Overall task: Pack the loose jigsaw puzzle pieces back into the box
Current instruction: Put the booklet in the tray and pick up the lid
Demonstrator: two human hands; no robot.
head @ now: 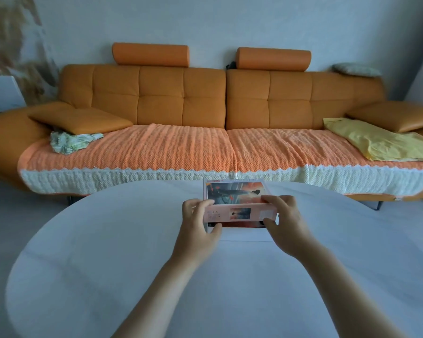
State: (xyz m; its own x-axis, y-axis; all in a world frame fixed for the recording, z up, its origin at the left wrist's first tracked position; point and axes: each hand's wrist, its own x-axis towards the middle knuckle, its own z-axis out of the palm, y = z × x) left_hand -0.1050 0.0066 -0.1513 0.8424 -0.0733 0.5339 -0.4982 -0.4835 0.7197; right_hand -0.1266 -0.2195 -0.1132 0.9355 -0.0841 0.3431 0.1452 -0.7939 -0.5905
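The puzzle box [235, 191] sits at the far middle of the white counter [108, 264], its pictured lid tilted up at the near edge over a white base [242, 234]. An orange-dark strip shows in the gap, too blurred to identify. An orange sofa [181, 93] with a yellow cloth [376, 140] stands beyond. The left hand [195, 223] and right hand [286, 223] grip the lid's near corners, fingers [276, 198] curled over the top.

Near side: open tabletop [95, 252] along both flanks.
Ends of box [239, 212]: blocked by left hand [198, 223], right hand [287, 223].
Beyond far edge: sofa [156, 152] close behind.
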